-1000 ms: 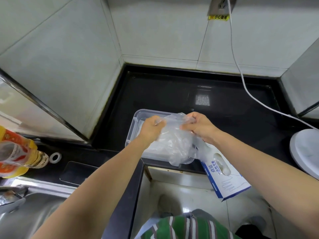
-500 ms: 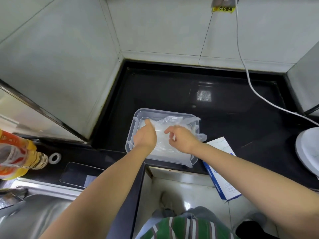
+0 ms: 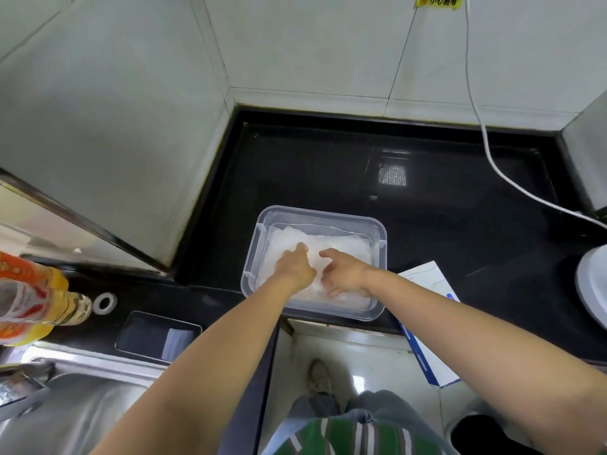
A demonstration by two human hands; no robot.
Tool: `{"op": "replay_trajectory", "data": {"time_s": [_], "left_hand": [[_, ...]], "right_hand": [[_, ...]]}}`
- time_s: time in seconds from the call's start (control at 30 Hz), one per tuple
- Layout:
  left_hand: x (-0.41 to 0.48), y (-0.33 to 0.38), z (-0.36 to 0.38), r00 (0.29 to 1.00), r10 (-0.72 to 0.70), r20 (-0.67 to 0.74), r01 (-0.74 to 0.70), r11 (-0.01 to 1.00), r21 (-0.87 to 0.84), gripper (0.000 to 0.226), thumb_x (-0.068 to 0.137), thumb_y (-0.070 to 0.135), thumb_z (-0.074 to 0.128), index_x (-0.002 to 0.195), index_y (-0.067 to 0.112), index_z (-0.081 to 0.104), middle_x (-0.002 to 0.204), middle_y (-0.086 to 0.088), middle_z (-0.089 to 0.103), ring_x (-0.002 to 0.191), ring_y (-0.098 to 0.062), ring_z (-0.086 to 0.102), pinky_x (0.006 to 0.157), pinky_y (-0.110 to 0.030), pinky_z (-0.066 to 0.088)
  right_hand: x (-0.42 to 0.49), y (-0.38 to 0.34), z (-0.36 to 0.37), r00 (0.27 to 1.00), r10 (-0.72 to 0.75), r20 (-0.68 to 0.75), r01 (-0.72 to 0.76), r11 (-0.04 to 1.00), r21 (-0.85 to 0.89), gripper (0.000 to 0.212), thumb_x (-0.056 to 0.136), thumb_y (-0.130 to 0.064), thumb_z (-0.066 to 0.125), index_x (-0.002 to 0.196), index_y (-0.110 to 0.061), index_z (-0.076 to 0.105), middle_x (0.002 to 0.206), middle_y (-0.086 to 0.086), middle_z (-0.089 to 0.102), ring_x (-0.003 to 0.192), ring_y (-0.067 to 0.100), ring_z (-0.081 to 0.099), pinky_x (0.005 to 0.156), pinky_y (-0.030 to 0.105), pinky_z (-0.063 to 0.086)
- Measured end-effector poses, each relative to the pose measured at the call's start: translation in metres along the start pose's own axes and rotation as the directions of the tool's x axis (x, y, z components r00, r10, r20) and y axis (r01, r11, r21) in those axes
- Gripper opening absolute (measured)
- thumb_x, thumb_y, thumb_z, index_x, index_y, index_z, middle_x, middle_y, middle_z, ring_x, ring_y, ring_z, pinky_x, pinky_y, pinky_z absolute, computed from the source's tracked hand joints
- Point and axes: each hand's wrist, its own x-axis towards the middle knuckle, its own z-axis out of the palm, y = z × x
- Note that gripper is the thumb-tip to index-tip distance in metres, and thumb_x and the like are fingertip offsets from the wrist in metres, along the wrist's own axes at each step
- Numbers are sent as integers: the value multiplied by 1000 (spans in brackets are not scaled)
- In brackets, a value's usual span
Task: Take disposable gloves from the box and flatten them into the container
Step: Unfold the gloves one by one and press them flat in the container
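Note:
A clear plastic container (image 3: 379,229) sits at the front edge of the black counter. Inside it lies a flat layer of translucent disposable gloves (image 3: 341,247). My left hand (image 3: 295,269) presses down on the gloves with its fingers stretched forward. My right hand (image 3: 343,274) presses flat beside it, fingers spread on the pile. The white and blue glove box (image 3: 427,326) lies to the right of the container, partly under my right forearm and jutting over the counter edge.
A white cable (image 3: 492,159) runs down the wall across the counter's right side. A white round appliance (image 3: 593,287) stands at the far right. A phone (image 3: 157,334), a tape ring (image 3: 105,303) and oil bottles (image 3: 33,303) lie left, by the steel sink (image 3: 82,412).
Both hands brought the glove down from above the container and laid it in. They let go of it and now press it flat on the pile.

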Motion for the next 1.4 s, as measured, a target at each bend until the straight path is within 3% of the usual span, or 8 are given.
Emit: {"op": "replay_trajectory", "data": {"time_s": [0.33,0.47,0.6,0.7,0.87,1.13,1.3,1.4], "left_hand": [[11,-18,4,983,-23,183,8,997,78,72,95,34,59,152,26,17,137,-11,45,112,-26,52,91,-35,54],[-2,0,-1,993,8,-116,12,985,172,42,99,33,49,138,16,45,125,-8,58,106,-23,58,80,-26,49],[-24,42,-3,904,135,-406,-102,990,102,24,99,25,44,104,11,63,98,-8,67,91,-26,63,69,-32,48],[-42,76,9,884,221,-411,-234,972,18,23,98,24,45,98,12,64,88,-7,67,85,-29,61,69,-33,46],[-78,115,44,834,497,-241,-537,832,-140,15,93,19,51,86,16,64,66,5,55,68,-20,53,64,-27,38],[-86,129,93,926,337,168,-339,940,-16,33,100,20,40,129,3,44,125,-20,58,110,-36,57,87,-40,45],[-81,123,105,941,267,206,-278,960,29,41,100,19,40,140,10,38,140,-19,42,119,-36,52,95,-40,43],[-79,123,109,950,255,180,-262,965,14,43,101,20,40,144,13,35,144,-17,33,118,-33,52,95,-35,43]], "right_hand": [[1,6,-1,994,113,-2,-113,993,23,83,96,-13,57,157,-26,3,130,11,50,92,21,56,63,25,52],[-14,3,-15,960,-198,-199,201,980,-2,38,98,-9,54,135,-16,54,116,1,56,102,18,58,84,30,57],[-46,7,-44,784,-355,-509,439,897,52,22,94,-5,50,87,-15,69,73,-4,63,62,4,57,57,16,47],[-60,36,-64,719,-273,-639,278,956,-96,23,90,-15,50,73,-10,64,69,3,65,68,21,61,65,32,48],[-84,85,-72,897,60,-437,-288,831,-476,21,91,-24,48,94,-14,67,101,7,68,86,26,61,70,31,45],[-99,111,-54,906,38,-421,-303,754,-583,49,84,-2,55,129,-7,35,111,11,59,98,31,60,69,34,41],[-85,129,-55,901,145,-409,-197,977,-87,18,88,-15,62,101,-11,51,95,8,65,82,21,64,65,29,47],[-81,134,-59,919,92,-384,-114,993,-36,14,88,-16,58,76,-11,64,72,8,70,60,18,66,59,28,54]]}}
